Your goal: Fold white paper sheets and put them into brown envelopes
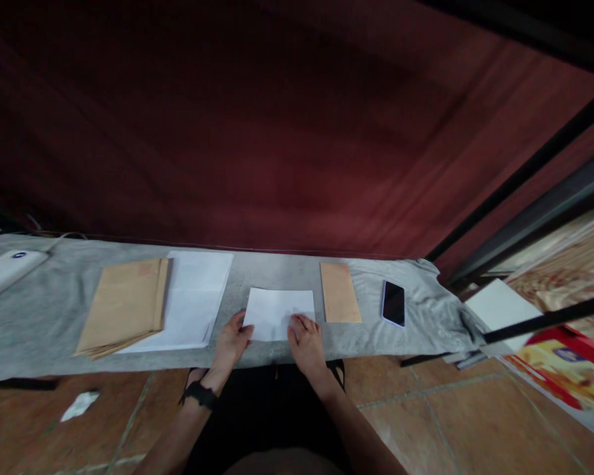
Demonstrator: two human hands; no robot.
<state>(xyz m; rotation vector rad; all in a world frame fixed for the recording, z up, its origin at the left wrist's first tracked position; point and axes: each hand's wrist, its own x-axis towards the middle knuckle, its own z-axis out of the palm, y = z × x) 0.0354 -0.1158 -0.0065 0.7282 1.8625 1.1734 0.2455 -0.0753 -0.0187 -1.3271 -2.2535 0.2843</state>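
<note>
A white sheet of paper (277, 310), apparently folded, lies in front of me on the grey cloth. My left hand (233, 340), with a dark watch on the wrist, pinches its left edge between thumb and fingers. On the lower right part of the paper rests my right hand (307, 340), fingers slightly bent and lying on top, thumb apart. A single brown envelope (340, 292) is just to the right of the paper. To the left, a stack of brown envelopes (121, 303) partly covers a pile of larger white sheets (195, 297).
A phone (393, 303) lies at the right of the cloth-covered table (366, 340). At the far left is a white device with a cable (10, 272). A dark red curtain (277, 152) hangs behind. Black bars and a red and yellow box (569, 369) stand right.
</note>
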